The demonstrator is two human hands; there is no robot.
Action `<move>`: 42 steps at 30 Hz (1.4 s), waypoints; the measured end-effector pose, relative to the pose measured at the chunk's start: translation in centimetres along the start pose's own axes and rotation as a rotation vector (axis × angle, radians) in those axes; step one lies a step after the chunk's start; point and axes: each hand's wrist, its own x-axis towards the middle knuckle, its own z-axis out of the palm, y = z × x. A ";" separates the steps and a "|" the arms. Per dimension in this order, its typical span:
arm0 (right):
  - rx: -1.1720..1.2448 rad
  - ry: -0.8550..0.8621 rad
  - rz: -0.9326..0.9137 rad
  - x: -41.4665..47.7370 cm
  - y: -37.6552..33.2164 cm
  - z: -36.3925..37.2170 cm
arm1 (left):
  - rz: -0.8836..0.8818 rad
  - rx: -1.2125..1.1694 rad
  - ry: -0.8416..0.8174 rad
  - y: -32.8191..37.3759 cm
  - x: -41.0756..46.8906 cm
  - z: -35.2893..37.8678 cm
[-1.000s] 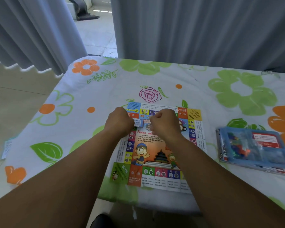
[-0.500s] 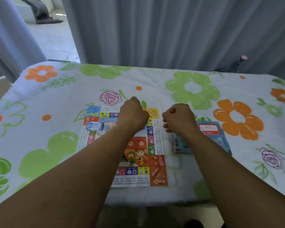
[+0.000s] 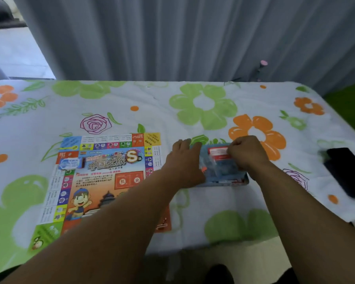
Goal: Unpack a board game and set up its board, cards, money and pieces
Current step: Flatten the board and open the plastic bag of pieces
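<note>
Head view is showing both hands working at the blue packet [image 3: 219,171], which is lying on the bench [image 3: 162,95] just right of the unfolded board [image 3: 111,171]. The left hand [image 3: 184,162] is resting on the packet's left end, fingers fairly straight. The right hand [image 3: 247,152] is curling its fingers and appears to be pinching the wrapper beside the red label [image 3: 217,151]. Opening it well is probably calling for the left hand pressing down firmly while the right is peeling slowly, keeping the packet low and level so small pieces are not scattering.
</note>
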 end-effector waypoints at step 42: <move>0.216 -0.184 0.160 -0.6 -1.2 1.4 | -0.280 -0.385 0.230 0.7 2.7 0.8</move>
